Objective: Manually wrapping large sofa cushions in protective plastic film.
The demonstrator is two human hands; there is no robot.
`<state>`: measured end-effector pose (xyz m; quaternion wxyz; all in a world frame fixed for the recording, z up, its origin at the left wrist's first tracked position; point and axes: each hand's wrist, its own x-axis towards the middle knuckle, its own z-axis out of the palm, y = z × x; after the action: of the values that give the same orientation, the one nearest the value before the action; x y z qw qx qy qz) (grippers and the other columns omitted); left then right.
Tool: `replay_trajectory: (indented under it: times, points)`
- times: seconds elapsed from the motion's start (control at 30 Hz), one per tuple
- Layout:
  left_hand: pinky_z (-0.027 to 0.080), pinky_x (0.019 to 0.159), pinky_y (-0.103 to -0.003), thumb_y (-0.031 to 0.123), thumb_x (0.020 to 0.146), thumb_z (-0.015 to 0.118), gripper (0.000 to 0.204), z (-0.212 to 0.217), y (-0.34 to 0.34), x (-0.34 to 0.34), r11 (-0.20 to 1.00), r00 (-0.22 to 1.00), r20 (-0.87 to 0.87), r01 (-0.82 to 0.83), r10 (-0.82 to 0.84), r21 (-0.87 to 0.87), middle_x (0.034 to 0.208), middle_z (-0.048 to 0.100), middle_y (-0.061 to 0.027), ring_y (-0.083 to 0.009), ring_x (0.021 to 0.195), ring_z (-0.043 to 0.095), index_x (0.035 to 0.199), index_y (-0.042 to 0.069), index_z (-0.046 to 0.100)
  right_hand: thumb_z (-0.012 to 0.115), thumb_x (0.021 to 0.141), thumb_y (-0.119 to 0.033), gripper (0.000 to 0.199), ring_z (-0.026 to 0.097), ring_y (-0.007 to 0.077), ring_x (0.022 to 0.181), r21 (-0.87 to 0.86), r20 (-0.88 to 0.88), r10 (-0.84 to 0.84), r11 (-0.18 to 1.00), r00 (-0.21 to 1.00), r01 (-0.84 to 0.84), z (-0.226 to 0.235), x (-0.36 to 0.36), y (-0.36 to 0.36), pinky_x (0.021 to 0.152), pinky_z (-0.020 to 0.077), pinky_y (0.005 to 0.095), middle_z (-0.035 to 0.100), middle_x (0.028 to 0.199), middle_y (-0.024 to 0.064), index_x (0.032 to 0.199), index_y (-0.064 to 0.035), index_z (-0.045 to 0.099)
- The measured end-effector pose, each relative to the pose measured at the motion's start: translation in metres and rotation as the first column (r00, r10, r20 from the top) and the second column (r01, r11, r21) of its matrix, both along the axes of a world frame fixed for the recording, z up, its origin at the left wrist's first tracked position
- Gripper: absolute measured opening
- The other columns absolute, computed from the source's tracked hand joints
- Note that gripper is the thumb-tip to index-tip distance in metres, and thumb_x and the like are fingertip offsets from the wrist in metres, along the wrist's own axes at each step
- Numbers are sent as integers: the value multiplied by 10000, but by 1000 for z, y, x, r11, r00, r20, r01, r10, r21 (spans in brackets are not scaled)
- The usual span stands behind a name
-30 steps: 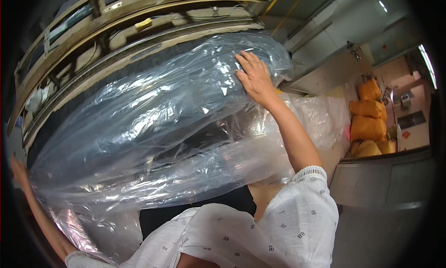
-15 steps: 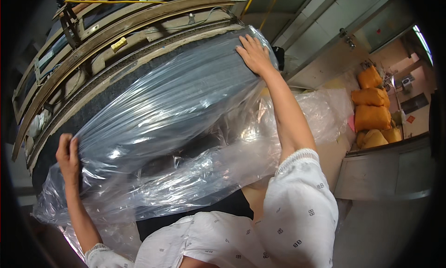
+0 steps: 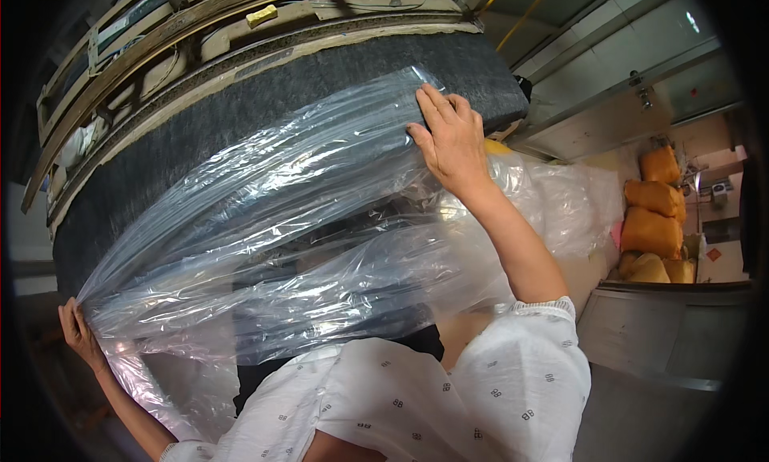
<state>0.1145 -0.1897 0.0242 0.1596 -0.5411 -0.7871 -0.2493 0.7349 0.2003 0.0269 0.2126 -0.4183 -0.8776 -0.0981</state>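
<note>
A large clear plastic film (image 3: 288,174) lies in long folds over the front of a dark grey, cloth-like surface (image 3: 320,70). At the far left, my left hand (image 3: 78,330) is closed on the film's gathered corner, and the folds fan out from it. My right hand (image 3: 452,142) bends its fingers over the film near its right end, thumb toward the left, and appears to grip it. The film's upper edge runs in a curve between both hands. More film hangs down in front of me.
A long machine frame with rails (image 3: 240,18) runs along the far side, with a yellow block (image 3: 261,15) on it. At the right, crumpled clear plastic (image 3: 573,206) lies beyond my forearm. Several orange bundles (image 3: 653,222) are stacked farther right, by a grey cabinet (image 3: 649,326).
Both hands have drawn the film nearer to me, uncovering more of the dark surface. My left hand has moved down and left; my right hand, flat before, now bends over the film.
</note>
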Motion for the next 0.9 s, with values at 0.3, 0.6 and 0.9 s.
replay_trajectory:
  times: [0.3, 0.6, 0.9]
  points:
    - [340, 1002, -344, 49, 907, 527, 175, -1, -35, 29, 999, 998, -39, -38, 40, 29, 982, 639, -95, -224, 971, 554, 1025, -44, 616, 634, 793, -257, 255, 537, 280, 897, -60, -135, -130, 991, 982, 123, 5, 0, 50, 785, 399, 410, 623, 861, 53, 980, -87, 590]
    - [414, 784, -253, 108, 901, 550, 166, -38, -65, 60, 983, 963, 207, -184, 175, 25, 888, 578, -76, -175, 832, 534, 958, -34, 614, 620, 799, -220, 182, 603, 228, 864, -474, -449, -113, 871, 886, -128, -7, 4, 113, 786, 459, 339, 614, 918, 79, 890, -64, 645]
    - [370, 920, -242, 306, 931, 529, 420, -34, 112, -43, 884, 770, 637, -320, 34, 340, 1168, 596, -75, -150, 1076, 530, 1203, -13, 559, 508, 884, -134, 125, 578, 186, 675, -132, -756, -146, 989, 639, 69, -23, -60, 143, 643, 455, 321, 580, 724, 103, 923, -16, 496]
